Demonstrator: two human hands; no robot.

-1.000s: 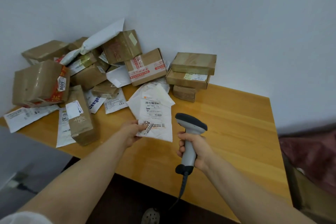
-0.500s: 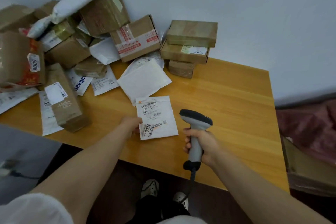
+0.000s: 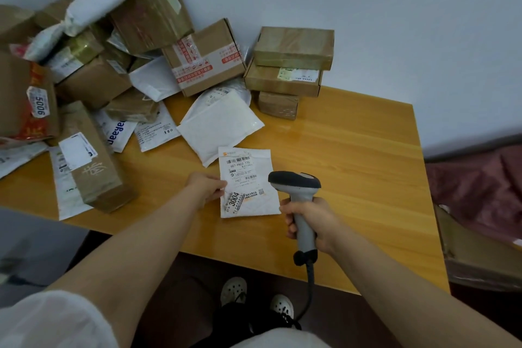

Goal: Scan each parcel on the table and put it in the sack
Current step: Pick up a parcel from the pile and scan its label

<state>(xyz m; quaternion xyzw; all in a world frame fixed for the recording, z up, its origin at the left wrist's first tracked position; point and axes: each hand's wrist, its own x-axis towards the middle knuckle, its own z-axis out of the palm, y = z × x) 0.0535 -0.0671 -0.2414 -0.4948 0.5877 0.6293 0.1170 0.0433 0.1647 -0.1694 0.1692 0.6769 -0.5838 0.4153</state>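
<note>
Near the lower middle of the frame, a white mailer (image 3: 248, 183) lies label-up on the table (image 3: 353, 155). The left hand (image 3: 207, 188) pinches its left edge, and the right hand (image 3: 309, 217) is wrapped round the handle of a scanner (image 3: 295, 182).

The main risk is a bad read. The scanner's head hangs over the mailer's right edge, so it sits beside the long barcode at the top of the label and not squarely over it. The label also carries a smaller barcode, a square code and a "3004" sticker. A loosely aimed beam could miss altogether or pick up the wrong mark.

The mailer looks thin and limp. Held by one edge only, it may sag or curl when lifted, which would bend the code away from the scanner or let the mailer slip from the fingers.

A blank padded envelope (image 3: 219, 128) lies just above the mailer, touching or nearly touching its top corner, and could be dragged along with it.

The scanner's cable (image 3: 310, 282) drops past the front edge of the table towards the person's feet. A wide swing of the right hand could catch it on that edge.

At upper left, the heap of parcels (image 3: 113, 65) leans loosely against the wall, and a knock could send boxes sliding.

No sack can be made out for certain. I cannot tell whether the dark red fabric (image 3: 480, 178) at the right edge is the sack, so the drop may need a reach outside the view.
</note>
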